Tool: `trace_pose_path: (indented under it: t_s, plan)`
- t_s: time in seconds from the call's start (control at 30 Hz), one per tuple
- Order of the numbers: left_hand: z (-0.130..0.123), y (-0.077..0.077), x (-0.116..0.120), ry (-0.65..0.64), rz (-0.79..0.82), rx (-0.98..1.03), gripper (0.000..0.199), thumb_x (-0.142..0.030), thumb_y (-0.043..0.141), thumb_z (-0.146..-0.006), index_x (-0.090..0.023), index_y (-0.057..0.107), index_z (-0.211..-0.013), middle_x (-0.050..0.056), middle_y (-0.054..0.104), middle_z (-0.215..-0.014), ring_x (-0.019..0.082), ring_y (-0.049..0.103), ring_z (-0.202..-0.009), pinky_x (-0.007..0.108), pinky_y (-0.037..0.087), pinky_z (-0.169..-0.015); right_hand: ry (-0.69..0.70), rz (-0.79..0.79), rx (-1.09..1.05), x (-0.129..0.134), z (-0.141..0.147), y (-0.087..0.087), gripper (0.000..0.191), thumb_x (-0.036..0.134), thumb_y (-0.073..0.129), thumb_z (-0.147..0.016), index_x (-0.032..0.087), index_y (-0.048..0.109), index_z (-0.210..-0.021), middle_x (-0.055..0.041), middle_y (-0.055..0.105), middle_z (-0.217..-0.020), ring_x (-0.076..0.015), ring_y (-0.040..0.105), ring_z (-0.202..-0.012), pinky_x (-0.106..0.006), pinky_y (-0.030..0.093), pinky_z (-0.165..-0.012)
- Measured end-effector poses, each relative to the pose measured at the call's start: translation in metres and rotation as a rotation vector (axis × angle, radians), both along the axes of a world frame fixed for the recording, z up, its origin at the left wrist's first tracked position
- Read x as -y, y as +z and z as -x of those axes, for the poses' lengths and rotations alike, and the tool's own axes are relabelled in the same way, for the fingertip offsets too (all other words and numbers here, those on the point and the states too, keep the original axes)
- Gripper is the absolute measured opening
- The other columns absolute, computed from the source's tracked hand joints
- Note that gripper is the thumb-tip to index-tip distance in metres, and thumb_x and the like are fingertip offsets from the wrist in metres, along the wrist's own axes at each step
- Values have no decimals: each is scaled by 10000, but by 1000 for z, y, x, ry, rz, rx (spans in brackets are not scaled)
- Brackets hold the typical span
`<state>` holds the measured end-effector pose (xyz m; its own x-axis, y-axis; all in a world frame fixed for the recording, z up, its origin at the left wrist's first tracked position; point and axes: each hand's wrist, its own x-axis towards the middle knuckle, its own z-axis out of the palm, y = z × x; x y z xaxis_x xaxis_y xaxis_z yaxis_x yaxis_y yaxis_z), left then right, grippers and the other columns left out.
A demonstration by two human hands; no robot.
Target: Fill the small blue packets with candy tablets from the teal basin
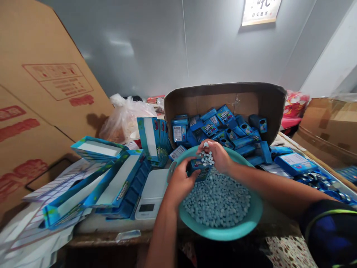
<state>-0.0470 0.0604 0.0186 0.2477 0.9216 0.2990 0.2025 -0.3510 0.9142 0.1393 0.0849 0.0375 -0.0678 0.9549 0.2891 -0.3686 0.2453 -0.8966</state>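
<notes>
A turquoise basin [220, 236] holds a heap of small pale blue candies [217, 197]. Over its left part, my left hand [182, 178] grips a small blue box [201, 170] between thumb and fingers. Just above and beside the box, my right hand [216, 154] is cupped around a small pile of the same candies [207, 158]. The candies in that hand lie close to the box's upper edge. Whether any have entered the box cannot be made out.
A white scale [152, 190] stands left of the basin, beside blue display trays [119, 182]. Behind the basin, an open carton [245, 91] holds many blue boxes. More blue boxes [297, 163] and shiny metal pieces [326, 184] lie to the right. A tall carton [36, 93] stands left.
</notes>
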Motion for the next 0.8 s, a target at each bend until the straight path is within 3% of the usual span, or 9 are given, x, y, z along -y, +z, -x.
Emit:
trace_pose_path:
  t_s: [0.17,0.27,0.53,0.8]
  plan:
    - [2,3,0,0,39,28,470,-332,739,-903,-193,658,-1345,124,750,-1264,314,717,-1198,432,580,-1020,-118,-2,286,-4,-5,-4,298,430,486,-911,248,721,-889,-48,733,-956,-245,653,-964,-380,527,-892]
    - [4,2,0,40,24,3,460,-316,737,-903,-199,661,-1341,119,744,-1274,307,712,-1197,419,576,-1016,-140,-23,421,-7,-6,-5,240,416,518,-937,272,700,-877,-20,729,-958,-236,644,-1011,-382,524,-947]
    - [6,6,3,125,10,-123,460,-314,713,-908,-213,673,-1355,101,735,-1268,305,703,-1159,426,577,-980,-129,-184,778,-8,-10,-6,68,302,740,-898,247,761,-864,-41,693,-934,-217,651,-895,-342,521,-769]
    - [8,6,2,152,46,-92,486,-354,719,-894,-182,670,-1346,133,745,-1257,315,720,-1138,441,581,-966,-196,-263,780,-9,-14,-9,165,316,708,-914,242,734,-769,-38,665,-879,-202,627,-834,-331,506,-722]
